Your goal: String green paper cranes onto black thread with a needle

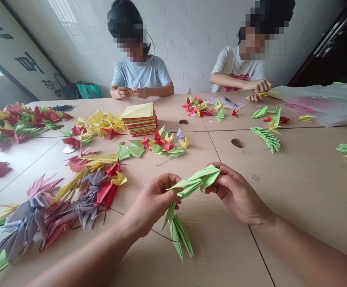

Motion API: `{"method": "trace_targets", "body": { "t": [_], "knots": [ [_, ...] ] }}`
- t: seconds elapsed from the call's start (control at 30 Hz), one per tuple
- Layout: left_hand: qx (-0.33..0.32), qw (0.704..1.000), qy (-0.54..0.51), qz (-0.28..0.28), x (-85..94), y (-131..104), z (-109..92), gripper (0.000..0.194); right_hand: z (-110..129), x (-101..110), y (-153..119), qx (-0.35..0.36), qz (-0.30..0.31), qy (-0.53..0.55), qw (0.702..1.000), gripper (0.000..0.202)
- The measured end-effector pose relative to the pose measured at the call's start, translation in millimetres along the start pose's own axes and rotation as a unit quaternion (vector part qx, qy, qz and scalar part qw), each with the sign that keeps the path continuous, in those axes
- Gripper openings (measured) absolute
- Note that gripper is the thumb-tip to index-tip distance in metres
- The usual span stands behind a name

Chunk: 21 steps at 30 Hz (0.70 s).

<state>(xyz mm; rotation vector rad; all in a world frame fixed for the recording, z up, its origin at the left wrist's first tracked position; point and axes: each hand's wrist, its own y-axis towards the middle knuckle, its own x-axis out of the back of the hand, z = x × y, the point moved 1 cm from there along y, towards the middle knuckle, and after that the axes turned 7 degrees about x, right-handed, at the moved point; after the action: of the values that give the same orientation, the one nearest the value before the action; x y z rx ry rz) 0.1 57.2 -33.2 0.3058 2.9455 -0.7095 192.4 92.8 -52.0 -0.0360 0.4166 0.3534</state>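
Observation:
Between my two hands, above the near part of the table, is a bunch of folded green paper cranes [195, 181], nested and flattened together. My left hand [158, 199] pinches its left end with thumb and fingers. At the other end, the fingers of my right hand [236, 191] are closed on the green paper. More green folded cranes [179, 235] hang below my left hand, with a dark string [164, 236] running beside them to the left. Left of my hands lie strung grey folded cranes [92, 191] with yellow, red and pink ones.
A stack of coloured square paper [140, 119] stands mid-table, near yellow cranes [101, 121]. Mixed cranes pile up [18, 119] far left. Two people sit opposite, one in a blue shirt [142, 75], one in white [236, 63]. Plastic sheets [325, 99] lie at right. Round holes [238, 143] pierce the tabletop.

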Motion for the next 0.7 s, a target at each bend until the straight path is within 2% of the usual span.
{"method": "trace_targets", "body": {
  "t": [0.13, 0.3, 0.43, 0.6, 0.7],
  "knots": [
    [-0.025, 0.999, 0.021, -0.028, 3.8, 4.3, -0.2, 0.013, 2.0, 11.9, 6.2, 0.000, 0.002, -0.028, 1.000, 0.020],
    [-0.067, 0.989, 0.122, -0.047, 10.8, 12.5, 7.4, 0.014, 4.4, 30.5, 18.1, 0.013, 0.014, -0.163, 0.986, 0.018],
    [-0.090, 0.979, 0.172, -0.063, 13.0, 14.5, 10.9, 0.017, 1.6, 41.1, 24.1, 0.001, 0.043, -0.230, 0.972, 0.021],
    [-0.112, 0.970, 0.210, -0.057, 15.4, 8.9, 2.6, 0.035, 2.8, 50.9, 26.2, 0.021, 0.036, -0.324, 0.945, 0.032],
    [-0.084, 0.946, 0.307, -0.060, 20.3, 2.0, 1.2, 0.050, 4.0, 47.1, 22.9, 0.044, 0.036, -0.374, 0.926, 0.035]
  ]
}}
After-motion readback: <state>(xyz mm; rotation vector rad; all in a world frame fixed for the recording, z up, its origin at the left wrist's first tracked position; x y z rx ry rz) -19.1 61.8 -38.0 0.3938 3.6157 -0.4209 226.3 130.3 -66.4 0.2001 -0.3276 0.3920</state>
